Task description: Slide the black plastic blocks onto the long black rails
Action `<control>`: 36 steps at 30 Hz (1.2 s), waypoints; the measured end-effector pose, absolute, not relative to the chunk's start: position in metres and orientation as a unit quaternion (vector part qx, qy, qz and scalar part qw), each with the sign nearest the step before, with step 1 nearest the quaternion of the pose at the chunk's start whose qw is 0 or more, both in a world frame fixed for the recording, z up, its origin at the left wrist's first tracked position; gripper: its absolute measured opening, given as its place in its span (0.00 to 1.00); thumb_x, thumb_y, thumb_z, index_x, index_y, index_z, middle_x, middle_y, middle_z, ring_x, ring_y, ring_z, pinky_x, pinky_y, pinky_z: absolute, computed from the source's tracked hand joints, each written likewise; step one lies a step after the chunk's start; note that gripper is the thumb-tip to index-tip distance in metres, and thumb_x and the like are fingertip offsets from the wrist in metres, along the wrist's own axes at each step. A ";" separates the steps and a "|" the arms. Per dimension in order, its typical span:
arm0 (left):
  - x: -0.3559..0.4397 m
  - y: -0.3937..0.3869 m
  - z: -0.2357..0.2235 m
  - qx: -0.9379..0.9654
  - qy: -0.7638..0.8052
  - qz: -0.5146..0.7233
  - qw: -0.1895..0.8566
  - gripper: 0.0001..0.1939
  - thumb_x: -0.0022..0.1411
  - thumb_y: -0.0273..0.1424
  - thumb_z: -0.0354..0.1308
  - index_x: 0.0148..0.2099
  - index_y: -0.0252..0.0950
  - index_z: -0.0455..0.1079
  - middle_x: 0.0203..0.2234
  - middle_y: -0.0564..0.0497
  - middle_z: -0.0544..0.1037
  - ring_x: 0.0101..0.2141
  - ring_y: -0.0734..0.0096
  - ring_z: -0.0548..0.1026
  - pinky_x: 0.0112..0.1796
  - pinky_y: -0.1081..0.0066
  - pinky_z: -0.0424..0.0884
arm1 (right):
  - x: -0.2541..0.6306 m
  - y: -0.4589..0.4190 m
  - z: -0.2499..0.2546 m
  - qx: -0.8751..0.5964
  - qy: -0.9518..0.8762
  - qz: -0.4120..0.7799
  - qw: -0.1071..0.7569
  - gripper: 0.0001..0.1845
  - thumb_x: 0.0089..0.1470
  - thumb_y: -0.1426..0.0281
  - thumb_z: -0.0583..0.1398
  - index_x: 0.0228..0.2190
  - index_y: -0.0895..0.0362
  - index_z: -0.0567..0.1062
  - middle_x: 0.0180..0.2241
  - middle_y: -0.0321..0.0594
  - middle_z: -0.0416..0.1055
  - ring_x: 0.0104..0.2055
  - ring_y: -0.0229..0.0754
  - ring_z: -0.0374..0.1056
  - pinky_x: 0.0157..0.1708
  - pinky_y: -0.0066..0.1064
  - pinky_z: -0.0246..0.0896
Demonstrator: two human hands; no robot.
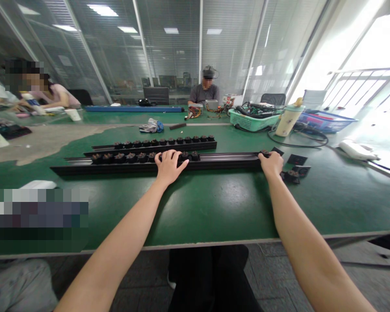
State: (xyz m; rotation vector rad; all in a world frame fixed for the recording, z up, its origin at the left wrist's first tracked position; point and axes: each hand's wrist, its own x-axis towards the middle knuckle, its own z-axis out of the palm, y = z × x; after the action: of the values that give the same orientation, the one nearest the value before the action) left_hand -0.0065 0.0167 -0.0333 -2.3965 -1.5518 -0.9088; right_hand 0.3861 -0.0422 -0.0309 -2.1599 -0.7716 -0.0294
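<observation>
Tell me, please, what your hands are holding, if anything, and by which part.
The left hand rests on the long black rail mid-length, over its dark parts; the right hand grips its right end.

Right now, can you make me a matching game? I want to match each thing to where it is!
Things:
1. Left hand
2. Right hand
3. Green basket
4. Bottle

Places:
A. Just right of the basket
B. On the right end of the rail
C. Across the table, holding cables
D. On the rail, over the knobs

Right pairs: 1-D, 2-B, 3-C, 4-A
</observation>
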 end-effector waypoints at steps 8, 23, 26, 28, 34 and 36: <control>-0.007 0.016 -0.032 -0.798 -0.518 -0.301 0.067 0.23 0.72 0.49 0.49 0.60 0.45 0.72 0.58 0.42 0.73 0.61 0.49 0.65 0.67 0.43 0.47 | 0.389 -0.040 -0.036 -0.848 -0.308 -0.024 0.431 0.19 0.55 0.64 0.64 0.46 0.59 0.81 0.43 0.51 0.77 0.46 0.53 0.72 0.50 0.44 0.68; -0.006 0.015 -0.032 -0.797 -0.521 -0.296 0.072 0.22 0.72 0.49 0.50 0.60 0.45 0.72 0.59 0.42 0.73 0.61 0.48 0.65 0.66 0.44 0.47 | 0.397 -0.034 -0.044 -0.845 -0.300 -0.043 0.440 0.17 0.55 0.65 0.63 0.42 0.61 0.82 0.39 0.51 0.75 0.42 0.51 0.69 0.49 0.45 0.68; -0.006 0.015 -0.032 -0.798 -0.520 -0.296 0.073 0.22 0.73 0.49 0.50 0.60 0.46 0.72 0.58 0.42 0.73 0.61 0.48 0.65 0.66 0.44 0.47 | 0.397 -0.035 -0.044 -0.842 -0.301 -0.041 0.445 0.17 0.55 0.65 0.63 0.43 0.61 0.82 0.39 0.51 0.75 0.41 0.51 0.69 0.49 0.45 0.68; -0.006 0.015 -0.032 -0.798 -0.520 -0.297 0.074 0.22 0.73 0.49 0.50 0.60 0.46 0.72 0.58 0.42 0.73 0.61 0.48 0.65 0.66 0.44 0.47 | 0.396 -0.035 -0.043 -0.842 -0.300 -0.039 0.447 0.18 0.55 0.65 0.63 0.44 0.62 0.82 0.40 0.52 0.75 0.42 0.51 0.69 0.49 0.45 0.68; -0.007 0.016 -0.033 -0.798 -0.517 -0.301 0.072 0.23 0.73 0.49 0.50 0.60 0.45 0.72 0.58 0.42 0.74 0.62 0.49 0.65 0.66 0.44 0.46 | 0.394 -0.037 -0.041 -0.840 -0.290 -0.026 0.459 0.20 0.56 0.67 0.62 0.47 0.64 0.81 0.45 0.57 0.75 0.46 0.54 0.71 0.51 0.46 0.66; -0.007 0.016 -0.033 -0.799 -0.514 -0.303 0.070 0.23 0.72 0.49 0.50 0.60 0.45 0.72 0.58 0.42 0.74 0.61 0.49 0.65 0.66 0.43 0.46 | 0.395 -0.037 -0.040 -0.837 -0.284 -0.026 0.467 0.20 0.57 0.67 0.62 0.48 0.65 0.81 0.47 0.58 0.75 0.48 0.54 0.71 0.52 0.46 0.66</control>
State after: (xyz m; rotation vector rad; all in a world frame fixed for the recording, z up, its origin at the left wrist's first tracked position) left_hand -0.0070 0.0163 -0.0329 -2.4050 -1.5479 -0.9109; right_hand 0.3951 -0.0367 -0.0403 -2.0544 -0.6971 -0.0636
